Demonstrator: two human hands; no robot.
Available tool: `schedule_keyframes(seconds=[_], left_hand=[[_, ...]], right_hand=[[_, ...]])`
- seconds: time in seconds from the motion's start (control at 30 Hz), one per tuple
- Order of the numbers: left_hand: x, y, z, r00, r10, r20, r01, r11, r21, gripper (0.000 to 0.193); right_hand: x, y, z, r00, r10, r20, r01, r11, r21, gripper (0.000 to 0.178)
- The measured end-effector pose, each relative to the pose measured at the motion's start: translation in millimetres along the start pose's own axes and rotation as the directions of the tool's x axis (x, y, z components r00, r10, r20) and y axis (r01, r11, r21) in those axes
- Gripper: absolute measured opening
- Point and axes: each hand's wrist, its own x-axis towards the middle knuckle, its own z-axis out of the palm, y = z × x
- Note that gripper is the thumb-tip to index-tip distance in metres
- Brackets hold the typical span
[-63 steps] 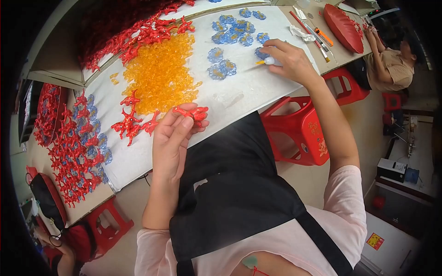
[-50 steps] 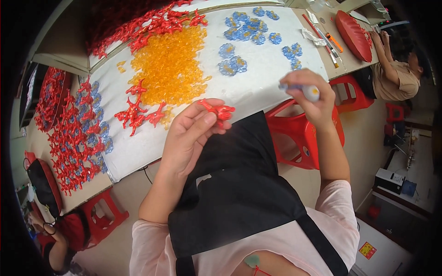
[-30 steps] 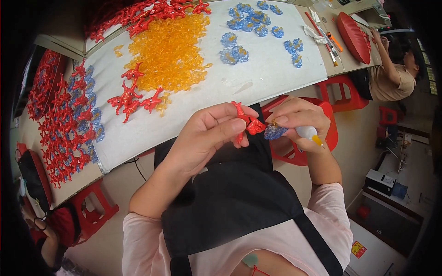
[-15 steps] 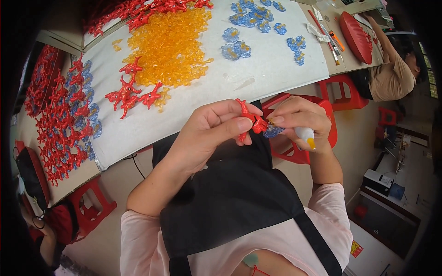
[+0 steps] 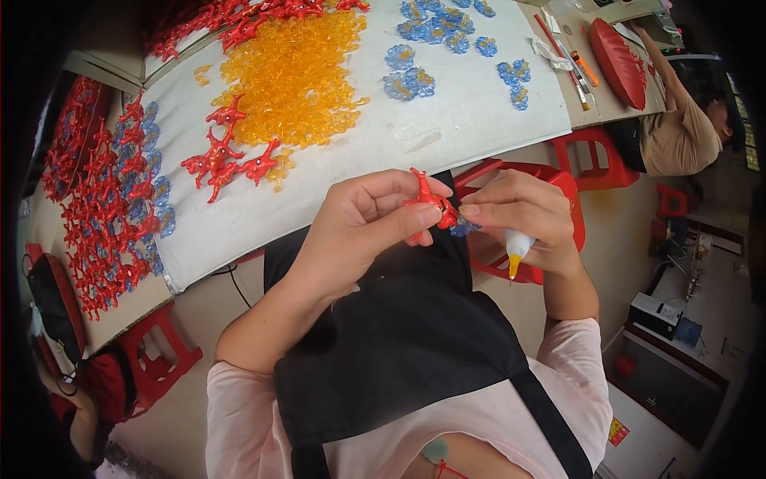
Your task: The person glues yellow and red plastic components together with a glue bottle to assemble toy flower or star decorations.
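Note:
Above my lap, just off the table's near edge, my left hand (image 5: 359, 227) is closed on a small glossy red plastic figure (image 5: 423, 187), pinched between thumb and fingers. A clear blue plastic piece (image 5: 463, 229) sits against the figure's right side. My right hand (image 5: 533, 206) pinches at that joint with thumb and forefinger. Tucked in the same hand is a white squeeze bottle (image 5: 519, 241) with a yellow nozzle and thin tip, pointing downward. My fingers partly hide where the red and blue parts meet.
On the white-covered table (image 5: 319, 180) lie a heap of amber pieces (image 5: 295, 80), blue clusters (image 5: 435, 32), and several red figures (image 5: 215, 160). More red figures (image 5: 100, 223) crowd the left side. Brushes and an orange cutter (image 5: 585, 69) lie right, near a red tray (image 5: 616, 64). Another person (image 5: 678, 136) sits beyond.
The squeeze bottle has swung in my right hand, its nozzle turning from lower right to straight down. My right fingertips have shifted slightly left, closer to the red figure. My left hand hardly moves.

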Motion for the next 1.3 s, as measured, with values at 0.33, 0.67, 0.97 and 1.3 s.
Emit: schedule_keyframes(seconds=[0.33, 0.67, 0.97, 1.3], left_hand=[[4.6, 4.7, 5.4, 0.996, -0.055, 0.067, 0.055, 0.999, 0.004, 0.017], [2.1, 3.6, 8.8, 0.998, 0.018, 0.062, -0.020, 0.999, 0.028, 0.016], [-0.8, 2.4, 12.2, 0.997, 0.026, 0.067, -0.029, 0.999, 0.044, 0.021], [5.3, 2.2, 3.7, 0.972, -0.196, 0.132, 0.202, 0.979, -0.033, 0.026]], right_hand=[[1.6, -3.5, -12.9, 0.997, -0.001, 0.081, 0.001, 1.000, -0.003, 0.020], [2.8, -9.2, -14.8, 0.998, -0.027, 0.063, 0.035, 0.992, -0.117, 0.021], [2.1, -13.2, -14.8, 0.999, -0.023, 0.035, 0.028, 0.991, -0.132, 0.019], [1.1, -11.9, -15.9, 0.984, -0.125, 0.129, 0.147, 0.973, -0.177, 0.018]])
